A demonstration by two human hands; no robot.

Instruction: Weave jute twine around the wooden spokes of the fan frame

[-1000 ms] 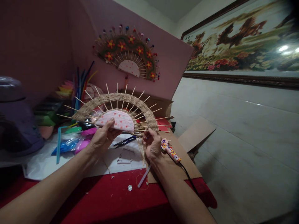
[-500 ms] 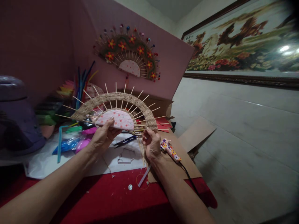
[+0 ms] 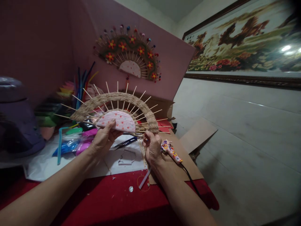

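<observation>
A half-round fan point(image 3: 117, 99) of thin sticks woven with brown twine is held up in front of me. At its base sits a pink dotted half-disc point(image 3: 124, 121). My left hand point(image 3: 106, 135) pinches that half-disc, thumb in front and fingers behind. At the lower right end of the woven band, my right hand point(image 3: 152, 143) is closed, fingertips together at its edge; part of the grip is hidden. Below the fan lie dark thread snips point(image 3: 125, 142) and some loose thin sticks point(image 3: 142, 152). A flower-patterned glue gun point(image 3: 172, 151) rests right of my right hand.
A finished fan with orange flowers point(image 3: 127, 47) hangs on the pink board behind. Coloured clay packets point(image 3: 82, 146) and a purple container point(image 3: 17, 119) stand left. Cardboard point(image 3: 185, 168) lies right on the red cloth point(image 3: 98, 201), with a glue stick point(image 3: 145, 179) near its edge.
The fan has tilted and shifted very slightly, its right end a little lower. Both hands keep their places on it, and the things on the table stay put.
</observation>
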